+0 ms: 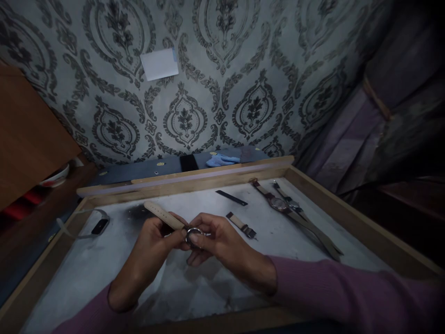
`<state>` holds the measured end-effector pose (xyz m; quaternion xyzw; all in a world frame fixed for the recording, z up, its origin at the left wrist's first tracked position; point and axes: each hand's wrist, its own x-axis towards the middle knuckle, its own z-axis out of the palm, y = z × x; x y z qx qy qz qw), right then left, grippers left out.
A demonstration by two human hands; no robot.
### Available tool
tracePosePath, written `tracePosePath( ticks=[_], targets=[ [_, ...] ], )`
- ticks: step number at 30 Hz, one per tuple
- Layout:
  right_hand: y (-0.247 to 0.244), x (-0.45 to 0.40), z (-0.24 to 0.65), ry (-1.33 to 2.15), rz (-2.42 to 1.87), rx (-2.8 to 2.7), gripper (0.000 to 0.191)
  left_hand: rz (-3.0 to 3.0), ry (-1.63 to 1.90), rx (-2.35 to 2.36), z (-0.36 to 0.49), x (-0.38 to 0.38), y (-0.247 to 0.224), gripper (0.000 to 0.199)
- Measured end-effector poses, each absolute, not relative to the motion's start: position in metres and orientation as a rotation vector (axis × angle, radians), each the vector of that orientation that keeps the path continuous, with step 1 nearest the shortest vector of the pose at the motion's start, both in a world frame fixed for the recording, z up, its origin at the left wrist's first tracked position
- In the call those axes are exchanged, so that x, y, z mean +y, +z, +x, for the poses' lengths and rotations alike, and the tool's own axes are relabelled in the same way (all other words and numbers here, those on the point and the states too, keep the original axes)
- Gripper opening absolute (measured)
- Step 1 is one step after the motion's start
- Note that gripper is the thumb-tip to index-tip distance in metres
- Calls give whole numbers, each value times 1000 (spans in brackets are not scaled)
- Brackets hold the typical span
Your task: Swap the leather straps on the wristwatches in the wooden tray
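Observation:
Both hands meet above the middle of a white board, gripping parts of one wristwatch. My left hand (pixel 153 246) pinches a beige watch strap (pixel 165 215) close to the case, and the strap's punched end points up and left. Round the metal watch case (pixel 193 235) the fingers of my right hand (pixel 220 239) are closed, thumb on its face. Fingers hide the joint between strap and case. Right of the hands lies a loose strap piece with a buckle (pixel 241 226). Beyond it is a flat black strip (pixel 231 197).
A raised wooden frame (pixel 347 218) borders the board. Two watches (pixel 278 203) lie at the right, one with a long strap; a watch with a pale strap (pixel 100 226) rests at the left. Behind the frame are a blue cloth (pixel 222 160) and a black flat object (pixel 188 163).

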<state>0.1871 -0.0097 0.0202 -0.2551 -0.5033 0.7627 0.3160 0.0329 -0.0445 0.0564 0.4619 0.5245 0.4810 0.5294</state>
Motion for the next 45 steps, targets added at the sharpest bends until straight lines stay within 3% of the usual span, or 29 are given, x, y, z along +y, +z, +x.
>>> tracePosePath(
  ticks=[35, 45],
  targets=[
    [23, -10, 190, 1984, -717, -1471, 33, 1170, 1103, 1267, 35, -48, 51, 7],
    [16, -4, 193, 1762, -675, -1736, 26, 1306, 1074, 1240, 35, -49, 49, 9]
  ],
)
